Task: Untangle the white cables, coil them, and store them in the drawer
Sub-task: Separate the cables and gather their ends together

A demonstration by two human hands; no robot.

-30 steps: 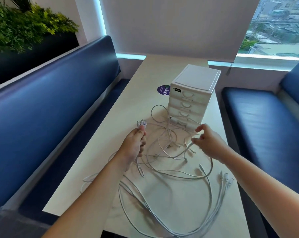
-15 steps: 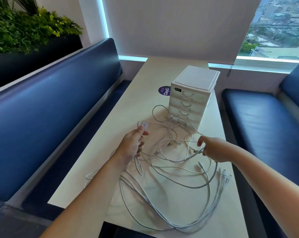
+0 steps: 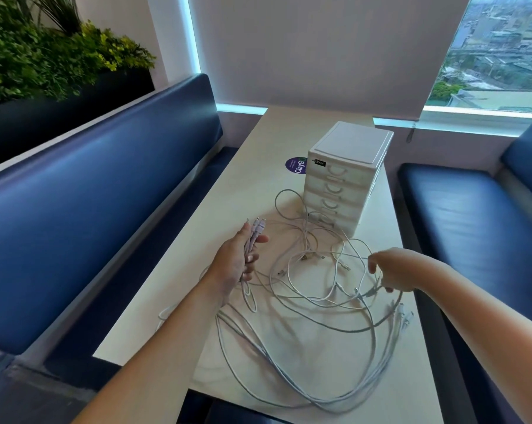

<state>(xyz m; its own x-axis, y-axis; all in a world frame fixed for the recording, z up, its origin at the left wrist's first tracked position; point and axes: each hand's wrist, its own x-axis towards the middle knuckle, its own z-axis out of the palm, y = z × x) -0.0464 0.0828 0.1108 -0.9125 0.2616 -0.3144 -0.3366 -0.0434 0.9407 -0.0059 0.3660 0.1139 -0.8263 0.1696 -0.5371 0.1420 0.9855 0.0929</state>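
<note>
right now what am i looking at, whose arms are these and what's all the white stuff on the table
There is no machine here. A person wears a camera on the head that looks forward and down, so the two bare arms are their own. The left hand grips a bunch of plug ends that stick up past its fingers. The right hand pinches one strand over the right side of the pale table. The white stuff is a loose tangle of white cables spread across it. Behind the tangle stands a small white drawer unit, where the cables are meant to go, beside a round purple sticker. Blue benches run along both sides.
</note>
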